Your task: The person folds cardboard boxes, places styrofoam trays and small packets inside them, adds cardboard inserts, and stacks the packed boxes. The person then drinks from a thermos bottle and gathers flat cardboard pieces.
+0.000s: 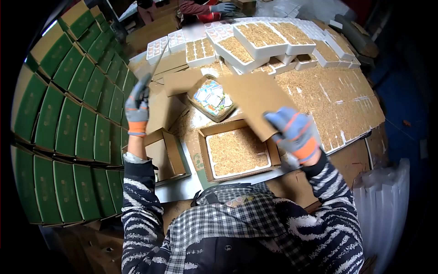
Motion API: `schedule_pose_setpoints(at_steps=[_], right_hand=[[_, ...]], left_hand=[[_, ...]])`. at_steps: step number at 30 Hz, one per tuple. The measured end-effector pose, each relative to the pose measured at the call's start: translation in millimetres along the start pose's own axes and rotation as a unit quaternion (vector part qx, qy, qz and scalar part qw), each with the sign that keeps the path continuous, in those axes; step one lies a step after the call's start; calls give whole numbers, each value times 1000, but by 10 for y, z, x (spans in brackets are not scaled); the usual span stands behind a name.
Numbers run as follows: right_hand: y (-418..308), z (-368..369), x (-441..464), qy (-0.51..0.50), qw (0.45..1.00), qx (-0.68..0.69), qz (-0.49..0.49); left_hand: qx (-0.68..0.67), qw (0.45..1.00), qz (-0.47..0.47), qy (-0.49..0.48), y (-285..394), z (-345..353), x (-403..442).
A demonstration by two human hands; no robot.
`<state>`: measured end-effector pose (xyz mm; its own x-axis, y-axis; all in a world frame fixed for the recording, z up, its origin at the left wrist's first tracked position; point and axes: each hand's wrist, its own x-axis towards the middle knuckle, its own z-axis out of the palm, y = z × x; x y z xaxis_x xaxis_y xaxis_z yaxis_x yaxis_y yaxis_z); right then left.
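My right hand [294,132], in a grey and orange glove, grips the near edge of a flat brown cardboard sheet [255,98]. Below that sheet sits an open cardboard box [203,157], which holds a white foam tray filled level with tan shavings [237,153]. My left hand [138,107], gloved alike, is raised on the left with its fingers pressed together. A thin dark edge rises from its fingertips; what it belongs to is unclear. Under the left hand stands a second open box [175,157], with bare cardboard showing inside.
Green cartons [68,118] are stacked along the left. Beyond the boxes lies a basket [212,116] of small printed packets. Shavings-filled foam trays [260,39] are piled at the back; more cover the right [346,116]. Another person's gloved hand [222,7] shows at the top.
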<state>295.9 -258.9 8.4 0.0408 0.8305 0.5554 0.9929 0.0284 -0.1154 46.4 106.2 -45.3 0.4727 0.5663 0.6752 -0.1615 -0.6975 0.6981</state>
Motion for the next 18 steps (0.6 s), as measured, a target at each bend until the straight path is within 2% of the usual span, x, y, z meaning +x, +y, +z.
schedule_pose_setpoints(at_steps=[1,2,3,4,5,6,8,9,11,12,15,17,18], right_hand=[[-137,437,-151,-68,997,31,-27],[-356,776,-250,-193,981,21,-20],[-558,1086,-344,-315,948,44,15],[-703,1306,-415,-360,931,53,19],[-797,1437,-426,-404,912,61,23],[-834,1492,-333,-404,912,61,24],[-868,1568,-204,-492,855,146,79],[-867,1641,-271,-495,853,146,78],[-777,1900,-457,-510,820,228,122],[-707,1964,-532,-537,794,252,130],[-451,1708,-360,-517,781,301,178],[-275,1683,-369,-332,867,321,187],[-260,1546,-302,-356,878,264,182]], left_hand=[[78,993,-23,-85,-60,96,-124],[278,942,59,-179,-197,171,-222],[305,922,12,-237,-342,310,-380],[388,875,17,-288,-303,422,-535],[379,881,25,-281,-256,508,-660],[340,908,30,-244,-223,585,-760],[251,951,5,-180,-77,722,-994],[201,968,-21,-150,48,785,-1109],[144,977,-74,-139,304,856,-1318],[149,974,-82,-151,355,852,-1412],[142,972,-109,-150,442,785,-1705],[-4,957,-275,-88,439,733,-1932],[-54,948,-306,-69,444,715,-2013]])
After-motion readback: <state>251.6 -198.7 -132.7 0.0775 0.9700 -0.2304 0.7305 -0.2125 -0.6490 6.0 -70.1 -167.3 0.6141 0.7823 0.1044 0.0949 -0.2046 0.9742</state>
